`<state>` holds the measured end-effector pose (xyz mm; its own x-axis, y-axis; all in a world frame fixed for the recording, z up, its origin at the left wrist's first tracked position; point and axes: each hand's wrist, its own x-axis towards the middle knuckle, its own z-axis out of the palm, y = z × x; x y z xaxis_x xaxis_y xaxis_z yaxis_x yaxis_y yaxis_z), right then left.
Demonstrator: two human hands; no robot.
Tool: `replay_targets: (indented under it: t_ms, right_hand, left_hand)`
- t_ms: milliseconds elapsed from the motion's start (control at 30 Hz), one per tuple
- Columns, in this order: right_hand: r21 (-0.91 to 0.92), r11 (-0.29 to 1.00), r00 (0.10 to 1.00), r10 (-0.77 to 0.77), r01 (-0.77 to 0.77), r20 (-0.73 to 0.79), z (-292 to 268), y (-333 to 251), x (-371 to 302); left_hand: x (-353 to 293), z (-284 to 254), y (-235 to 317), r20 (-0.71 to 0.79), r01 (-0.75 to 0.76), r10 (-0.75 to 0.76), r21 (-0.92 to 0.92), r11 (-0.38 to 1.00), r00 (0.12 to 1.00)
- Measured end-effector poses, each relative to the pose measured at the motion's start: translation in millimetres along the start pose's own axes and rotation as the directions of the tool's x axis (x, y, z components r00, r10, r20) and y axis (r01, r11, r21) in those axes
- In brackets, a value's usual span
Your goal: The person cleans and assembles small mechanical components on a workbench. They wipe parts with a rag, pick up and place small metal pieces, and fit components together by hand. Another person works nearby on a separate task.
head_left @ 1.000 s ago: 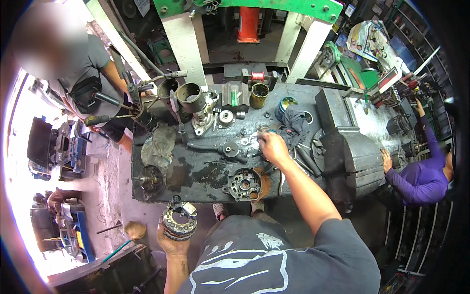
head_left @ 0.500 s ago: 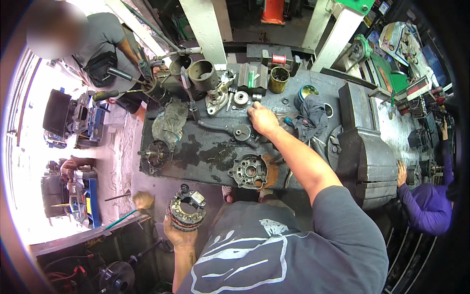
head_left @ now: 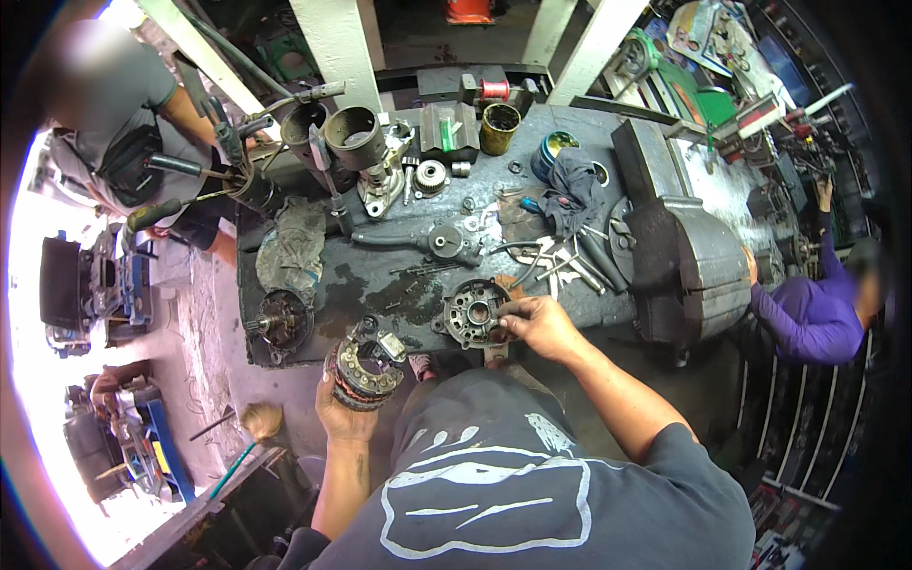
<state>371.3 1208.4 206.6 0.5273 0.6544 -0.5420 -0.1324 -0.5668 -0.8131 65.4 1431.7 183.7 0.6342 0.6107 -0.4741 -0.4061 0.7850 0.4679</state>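
In my left hand (head_left: 344, 416), off the bench's near edge, rests an alternator stator (head_left: 365, 380) with copper windings and a plate of terminals on top. My fingers are closed around its left side and underside. My right hand (head_left: 543, 329) is at the right side of a round alternator end housing (head_left: 460, 323) lying on the bench. Its thumb and fingers are pinched together; whatever is between them is too small to make out. A ring-shaped opening shows in the middle of the housing.
On the dark bench (head_left: 370, 275) lie a grey rag (head_left: 291, 249), a toothed gear (head_left: 431, 177), a dark cloth (head_left: 572, 190) and several hand tools. A large vise (head_left: 689, 271) stands at right. One person (head_left: 817, 304) in purple works beyond it; another (head_left: 114, 114) is far left.
My right hand has come back from the far middle of the bench to the housing near the front edge. The stator stays in my left hand, slightly tilted. The view has shifted.
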Motion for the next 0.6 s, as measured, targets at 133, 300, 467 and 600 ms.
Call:
replay_targets:
  t_ms: [133, 300, 467, 600]
  right_hand:
    - [-0.492, 0.804, 0.933, -0.355, 0.335, 0.055, 27.0, 4.9, 4.1]
    - [-0.787, 0.195, 0.728, -0.553, 0.586, 0.405, 34.3, 5.1, 27.9]
    - [-0.802, 0.075, 0.798, -0.184, 0.593, 0.573, 34.6, 6.2, 48.5]
    - [-0.771, 0.05, 0.769, -0.134, 0.635, 0.624, 35.7, 8.4, 63.9]
  left_hand:
    - [21.5, 1.5, 13.3, 0.052, 0.087, -0.089, 0.04, 0.995, 0.995]
    - [26.5, -1.0, 27.3, 0.118, 0.125, -0.132, 0.065, 0.99, 0.984]
    - [11.0, -12.3, 36.4, 0.117, 0.127, -0.13, 0.038, 0.991, 0.984]
    - [-4.0, -25.6, 41.0, 0.075, 0.097, -0.095, -0.023, 0.995, 0.993]
